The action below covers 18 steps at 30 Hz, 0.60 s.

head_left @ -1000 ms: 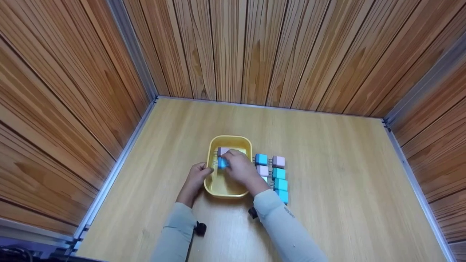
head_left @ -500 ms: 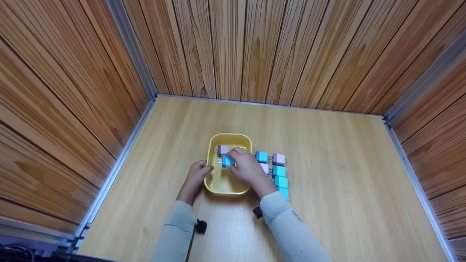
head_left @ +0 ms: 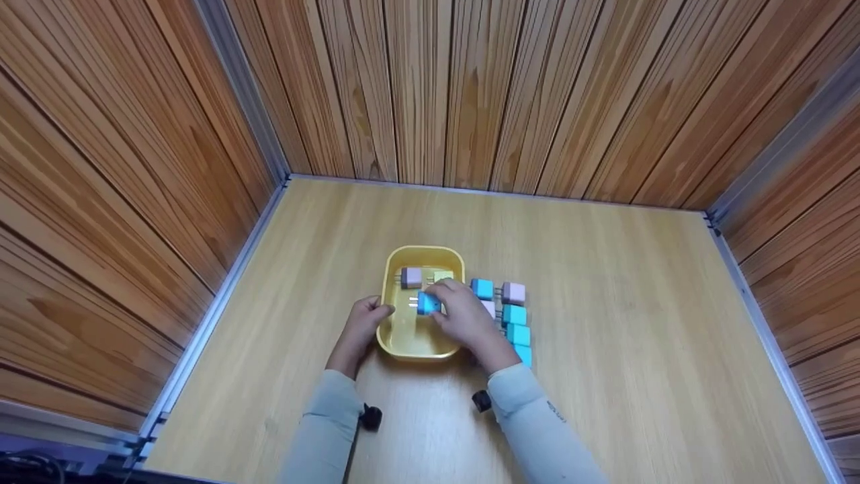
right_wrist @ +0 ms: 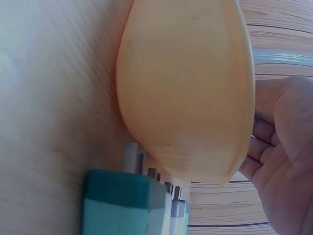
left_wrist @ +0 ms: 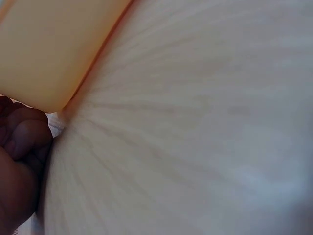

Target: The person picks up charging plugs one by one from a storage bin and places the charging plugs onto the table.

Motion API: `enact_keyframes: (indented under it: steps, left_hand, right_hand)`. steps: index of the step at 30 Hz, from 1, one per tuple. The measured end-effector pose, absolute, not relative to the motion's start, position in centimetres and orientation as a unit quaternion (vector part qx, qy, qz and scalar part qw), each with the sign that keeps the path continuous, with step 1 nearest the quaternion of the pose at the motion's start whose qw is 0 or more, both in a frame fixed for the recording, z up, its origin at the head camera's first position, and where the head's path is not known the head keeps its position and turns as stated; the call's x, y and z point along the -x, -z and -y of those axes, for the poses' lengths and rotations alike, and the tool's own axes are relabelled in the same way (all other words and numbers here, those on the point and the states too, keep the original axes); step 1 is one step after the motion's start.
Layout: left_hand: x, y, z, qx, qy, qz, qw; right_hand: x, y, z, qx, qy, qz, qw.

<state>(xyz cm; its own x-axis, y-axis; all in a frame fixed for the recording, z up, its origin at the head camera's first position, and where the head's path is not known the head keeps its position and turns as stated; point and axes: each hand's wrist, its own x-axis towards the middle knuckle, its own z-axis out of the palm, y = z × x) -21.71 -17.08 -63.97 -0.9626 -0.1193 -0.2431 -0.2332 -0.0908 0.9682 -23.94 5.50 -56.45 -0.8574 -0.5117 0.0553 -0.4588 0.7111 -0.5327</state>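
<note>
A yellow plastic bin [head_left: 406, 349] stands on the table in the head view. At its left rim my left hand [head_left: 361, 329] grips the wall, thumb over the edge. In the left wrist view the curled fingers [left_wrist: 30, 132] lie against the bin's outside. Inside the bin's outline, my right hand [head_left: 463, 316] pinches a blue charger plug [head_left: 427, 303], its two metal prongs pointing left. Behind it in the bin lie a pink plug [head_left: 411, 277] and a pale yellow plug [head_left: 442, 276], partly covered by the right hand. The right wrist view shows the right hand over the rim, the plug hidden.
Right of the bin, several plugs stand in two columns: a blue plug [head_left: 482, 289], a pink plug [head_left: 513, 293] and teal plugs [head_left: 517, 334] among them. The right forearm partly covers them. Wood-panelled walls [head_left: 484, 94] enclose the table [head_left: 638, 323].
My right hand has drawn the blue plug rightward, away from the bin's left wall and from beside the pink plug. The left hand stays at the rim.
</note>
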Motion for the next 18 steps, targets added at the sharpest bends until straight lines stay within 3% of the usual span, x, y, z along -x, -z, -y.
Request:
enact_keyframes:
  steps: [18]
  left_hand:
    - [21.6, 63.8, 17.2, 0.134, -0.725, -0.673, 0.054]
  right_hand:
    - [22.3, 55.8, -6.8, 0.252, 0.281, -0.925, 0.031]
